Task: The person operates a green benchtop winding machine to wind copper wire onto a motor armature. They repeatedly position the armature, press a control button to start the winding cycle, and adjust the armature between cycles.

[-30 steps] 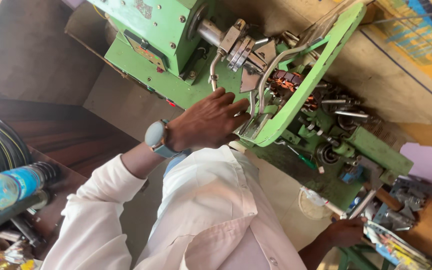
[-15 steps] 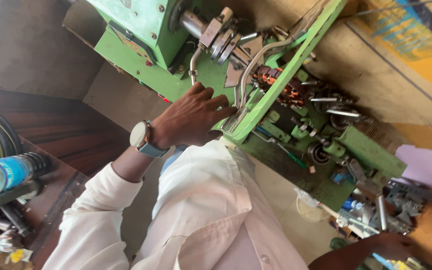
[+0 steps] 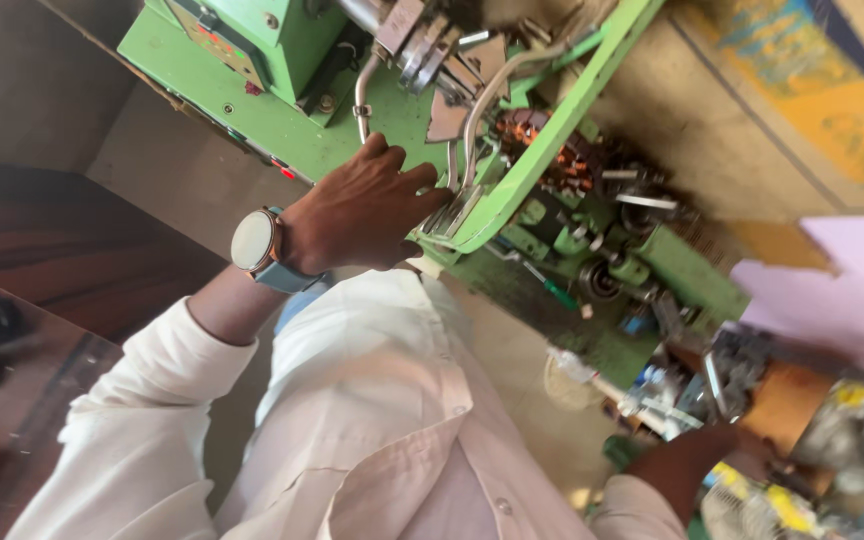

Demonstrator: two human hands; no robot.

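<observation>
A green winding machine (image 3: 252, 110) fills the top of the view, with a metal spindle (image 3: 407, 40) and a motor armature with copper windings (image 3: 552, 160) behind a green frame (image 3: 552, 130). My left hand (image 3: 362, 210), a watch on its wrist, lies against the frame's lower end with its fingers curled around the edge beside a bent metal rod (image 3: 472, 110). My right hand (image 3: 737, 450) reaches low at the right into a heap of metal parts and tools (image 3: 692, 380). Its fingers are blurred and partly hidden, so I cannot tell what they touch.
My white shirt (image 3: 372, 420) covers the bottom middle. A dark wooden surface (image 3: 72, 250) lies at the left with blurred items at its edge. An orange box (image 3: 787, 400) and yellow packets (image 3: 782, 500) sit in the clutter at the right.
My right hand has moved further right into the heap of parts. My left hand has stayed on the green frame while the view has shifted.
</observation>
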